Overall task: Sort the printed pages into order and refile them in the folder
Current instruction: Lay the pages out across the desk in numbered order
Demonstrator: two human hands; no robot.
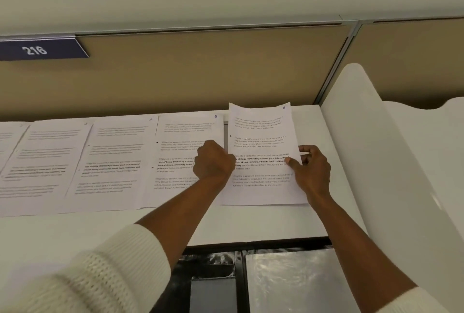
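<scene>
White printed paper sheets [113,162] lie side by side on the white flat desk top [251,222] across mid-frame, the sheet numbered 6 [261,136] rightmost. Behind stands a tan fabric partition panel [200,74], with a blue rectangular number sign [37,50] at the frame's upper left.

White "216" on the blue sign [35,50], handwritten "4" at the top right corner of the fourth page [114,141], "5" on the fifth page [185,134], "6" on the sixth page [261,141], bold print there reading "strong community bonds", finer text blurred
</scene>
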